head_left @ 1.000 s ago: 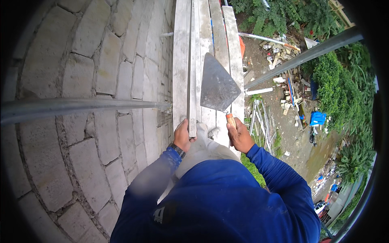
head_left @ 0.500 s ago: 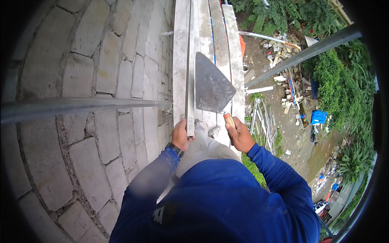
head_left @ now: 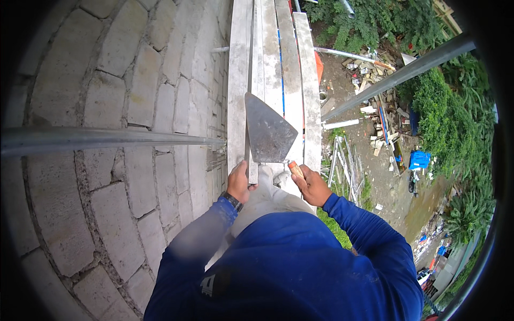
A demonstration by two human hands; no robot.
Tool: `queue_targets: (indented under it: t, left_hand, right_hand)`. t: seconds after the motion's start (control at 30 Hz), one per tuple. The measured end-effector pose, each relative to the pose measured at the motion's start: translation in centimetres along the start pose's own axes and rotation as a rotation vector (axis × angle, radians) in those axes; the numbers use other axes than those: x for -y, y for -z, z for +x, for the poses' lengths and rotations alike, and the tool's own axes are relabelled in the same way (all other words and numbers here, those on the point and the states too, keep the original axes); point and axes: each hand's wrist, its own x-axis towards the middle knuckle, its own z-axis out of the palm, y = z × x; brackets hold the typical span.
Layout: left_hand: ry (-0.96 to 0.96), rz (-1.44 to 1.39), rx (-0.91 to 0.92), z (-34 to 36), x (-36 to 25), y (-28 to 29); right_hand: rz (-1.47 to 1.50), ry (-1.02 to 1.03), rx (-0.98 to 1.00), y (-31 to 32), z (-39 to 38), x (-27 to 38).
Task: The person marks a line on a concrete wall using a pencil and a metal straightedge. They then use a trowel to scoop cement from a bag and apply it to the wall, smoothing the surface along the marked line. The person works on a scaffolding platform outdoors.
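Observation:
My right hand (head_left: 312,185) is closed around the wooden handle of a trowel (head_left: 270,131). The wide, dark grey blade points away from me and to the left. From above, its left edge overlaps a long, narrow straightedge bar (head_left: 254,174); whether the two touch I cannot tell. My left hand (head_left: 240,183), a dark band at its wrist, grips the near end of that bar. The bar runs away from me over the scaffold planks (head_left: 292,80), and the blade hides part of it.
A block wall (head_left: 107,101) with rough joints rises on the left, crossed by a metal pole (head_left: 118,137). At right, another scaffold pole (head_left: 396,77) slants above ground far below, strewn with debris (head_left: 383,128), a blue sheet (head_left: 420,160) and bushes (head_left: 441,101).
The trowel has moved left and toward me, so its blade now overlaps the bar. My right hand has shifted slightly left. My left hand still grips the bar.

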Motion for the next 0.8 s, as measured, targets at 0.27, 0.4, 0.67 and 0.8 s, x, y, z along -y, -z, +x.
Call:
queue_targets:
  t: [0.27, 0.4, 0.67, 0.8]
  left_hand:
    - [0.018, -0.015, -0.034, -0.5, -0.1, -0.5]
    - [-0.005, -0.010, 0.002, -0.3, 0.7, 0.5]
    - [0.000, -0.028, -0.002, -0.7, 0.4, -0.1]
    - [0.018, -0.012, -0.012, -0.6, -0.2, -0.8]
  right_hand:
    - [-0.013, -0.020, 0.064, -0.3, -0.5, 0.7]
    - [-0.009, -0.046, -0.085, 1.4, 0.7, 1.1]
    - [-0.099, 0.067, -0.098, 1.1, -0.6, 0.1]
    - [0.085, -0.069, -0.065, 0.4, -0.4, 0.3]
